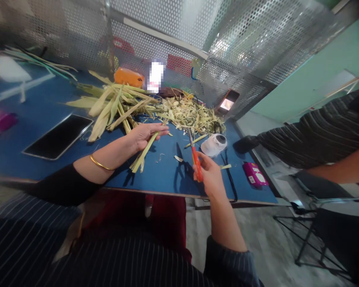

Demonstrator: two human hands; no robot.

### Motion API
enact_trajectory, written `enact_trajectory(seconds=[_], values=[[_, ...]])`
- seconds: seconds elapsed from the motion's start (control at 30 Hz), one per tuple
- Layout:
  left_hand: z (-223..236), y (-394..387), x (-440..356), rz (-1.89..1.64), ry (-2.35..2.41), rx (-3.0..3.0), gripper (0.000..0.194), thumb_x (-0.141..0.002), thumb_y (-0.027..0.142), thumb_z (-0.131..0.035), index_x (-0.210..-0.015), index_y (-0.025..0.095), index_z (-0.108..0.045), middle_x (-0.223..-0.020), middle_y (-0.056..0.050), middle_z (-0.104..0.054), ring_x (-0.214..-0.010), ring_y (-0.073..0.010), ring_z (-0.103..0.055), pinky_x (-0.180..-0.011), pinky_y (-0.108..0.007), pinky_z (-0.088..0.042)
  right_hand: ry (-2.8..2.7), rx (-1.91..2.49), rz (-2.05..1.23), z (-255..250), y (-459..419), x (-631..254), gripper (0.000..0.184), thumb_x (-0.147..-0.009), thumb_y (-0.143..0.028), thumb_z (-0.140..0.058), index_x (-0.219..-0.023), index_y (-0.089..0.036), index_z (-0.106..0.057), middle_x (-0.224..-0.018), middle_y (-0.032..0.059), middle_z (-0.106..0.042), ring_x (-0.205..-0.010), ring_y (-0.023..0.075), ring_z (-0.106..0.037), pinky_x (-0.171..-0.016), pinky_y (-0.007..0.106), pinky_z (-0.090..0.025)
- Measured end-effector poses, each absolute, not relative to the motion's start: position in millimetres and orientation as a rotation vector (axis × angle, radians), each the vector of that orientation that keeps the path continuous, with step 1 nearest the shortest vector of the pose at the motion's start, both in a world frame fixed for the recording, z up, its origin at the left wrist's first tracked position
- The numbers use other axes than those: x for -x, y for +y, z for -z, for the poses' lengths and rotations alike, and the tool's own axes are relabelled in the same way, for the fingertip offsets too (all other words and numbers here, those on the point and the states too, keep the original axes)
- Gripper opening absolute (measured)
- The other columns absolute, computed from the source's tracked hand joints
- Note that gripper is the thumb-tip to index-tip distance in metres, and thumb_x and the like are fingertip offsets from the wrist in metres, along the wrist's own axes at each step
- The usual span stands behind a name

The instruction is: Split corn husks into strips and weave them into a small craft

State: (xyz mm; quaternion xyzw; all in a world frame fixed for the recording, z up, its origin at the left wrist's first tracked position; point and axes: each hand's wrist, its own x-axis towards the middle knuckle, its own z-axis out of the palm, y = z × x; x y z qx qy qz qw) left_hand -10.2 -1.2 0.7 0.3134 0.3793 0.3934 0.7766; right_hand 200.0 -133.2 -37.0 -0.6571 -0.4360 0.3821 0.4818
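My left hand [148,135] holds a small bundle of pale green dried husk strips [145,154] above the blue table, its fingers closed around them. In my right hand [208,171] are scissors with orange-red handles [196,159], their metal blades pointing away from me. A gap lies between the scissors and the husk strips. Beyond my hands sits a heap of cut husk scraps [185,113]. Long, uncut husk leaves [107,107] lie to its left. A white spool of thread [213,145] rests on its side just right of the scissors.
A dark tablet [58,136] lies at the left of the blue table [164,181]. An orange pouch [128,77] and a propped phone [228,101] stand by the perforated metal screen [161,38]. A purple packet [255,174] is near the right edge. Another person's arm [341,167] reaches in at right.
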Motion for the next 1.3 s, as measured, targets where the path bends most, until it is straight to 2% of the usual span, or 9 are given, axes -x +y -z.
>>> enact_trajectory(seconds=[0.1,0.17,0.27,0.37,0.5,0.63,0.77,1.07,1.3], values=[[-0.7,-1.3,11.1,-0.832,0.79,-0.704,0.014,-0.072,0.004,-0.07,-0.082,0.014,-0.067,-0.11,-0.01,-0.07,-0.093,-0.015,-0.068,-0.037,-0.009,-0.038,-0.952,1.28,-1.101,42.4,-140.8,-185.9,0.041,-0.072,-0.029,-0.069,-0.111,-0.021,-0.059,-0.057,-0.0077,-0.048,-0.037,0.0055,-0.036,-0.037,0.022,-0.028],[0.3,-0.1,12.3,-0.826,0.75,-0.713,0.014,-0.073,0.005,-0.071,-0.084,0.013,-0.068,-0.111,-0.011,-0.069,-0.096,-0.016,-0.068,-0.038,-0.008,-0.04,-0.913,1.149,-1.217,41.8,-145.4,-176.5,0.037,-0.074,-0.025,-0.068,-0.109,-0.022,-0.06,-0.063,-0.0056,-0.053,-0.041,0.0052,-0.04,-0.041,0.022,-0.032],[1.2,1.5,14.0,-0.821,0.701,-0.694,0.02,-0.072,0.003,-0.07,-0.09,0.011,-0.068,-0.109,-0.012,-0.07,-0.1,-0.0175,-0.068,-0.039,-0.008,-0.041,-0.885,1.035,-1.331,37.6,-152.0,-166.4,0.045,-0.07,-0.018,-0.07,-0.113,-0.024,-0.059,-0.088,-0.0001,-0.06,-0.058,0.0081,-0.053,-0.054,0.025,-0.043],[0.5,1.3,14.7,-0.805,0.656,-0.67,0.027,-0.071,-0.001,-0.068,-0.095,0.012,-0.068,-0.106,-0.012,-0.071,-0.099,-0.0182,-0.068,-0.037,-0.008,-0.041,-0.893,0.929,-1.448,35.5,-157.9,-159.8,0.05,-0.07,-0.017,-0.07,-0.117,-0.025,-0.057,-0.09,-0.0005,-0.056,-0.057,0.0064,-0.048,-0.054,0.025,-0.041],[-1.5,-0.3,14.5,-0.796,0.635,-0.673,0.024,-0.074,0.0,-0.065,-0.095,0.01,-0.069,-0.108,-0.013,-0.07,-0.1,-0.0184,-0.068,-0.037,-0.007,-0.041,-0.871,0.777,-1.562,37.0,-161.5,-153.6,0.054,-0.071,-0.03,-0.072,-0.122,-0.024,-0.055,-0.083,-0.0025,-0.049,-0.048,0.0029,-0.034,-0.049,0.024,-0.033],[-0.8,0.4,14.7,-0.783,0.648,-0.689,0.024,-0.073,0.001,-0.065,-0.095,0.009,-0.069,-0.107,-0.014,-0.07,-0.1,-0.018,-0.068,-0.039,-0.007,-0.043,-0.825,0.731,-1.676,37.9,-160.7,-149.6,0.063,-0.071,-0.061,-0.066,-0.121,-0.024,-0.056,-0.082,-0.0007,-0.049,-0.05,0.0058,-0.035,-0.049,0.026,-0.032],[3.1,3.7,15.1,-0.766,0.662,-0.747,0.021,-0.073,0.003,-0.065,-0.093,0.01,-0.071,-0.103,-0.013,-0.071,-0.091,-0.0153,-0.068,-0.04,-0.008,-0.045,-0.784,0.704,-1.747,40.0,-157.9,-147.1,0.075,-0.067,-0.075,-0.061,-0.12,-0.022,-0.057,-0.08,-0.0012,-0.049,-0.05,0.0067,-0.033,-0.053,0.027,-0.036],[3.3,-4.4,10.7,-0.744,0.709,-0.792,0.012,-0.077,0.007,-0.062,-0.083,0.011,-0.071,-0.088,-0.007,-0.072,-0.053,-0.0044,-0.058,-0.041,-0.008,-0.045,-0.755,0.686,-1.761,38.6,-146.9,-141.9,0.068,-0.078,-0.076,-0.044,-0.117,-0.022,-0.058,-0.078,-0.0014,-0.049,-0.048,0.0061,-0.032,-0.053,0.026,-0.037],[6.1,-3.4,11.0,-0.759,0.761,-0.823,0.014,-0.072,0.009,-0.067,-0.084,0.014,-0.073,-0.086,-0.006,-0.072,-0.05,-0.0037,-0.054,-0.041,-0.01,-0.046,-0.736,0.688,-1.764,37.2,-140.6,-136.4,0.06,-0.084,-0.07,-0.04,-0.114,-0.022,-0.058,-0.075,-0.0024,-0.047,-0.047,0.0054,-0.03,-0.051,0.025,-0.037]])
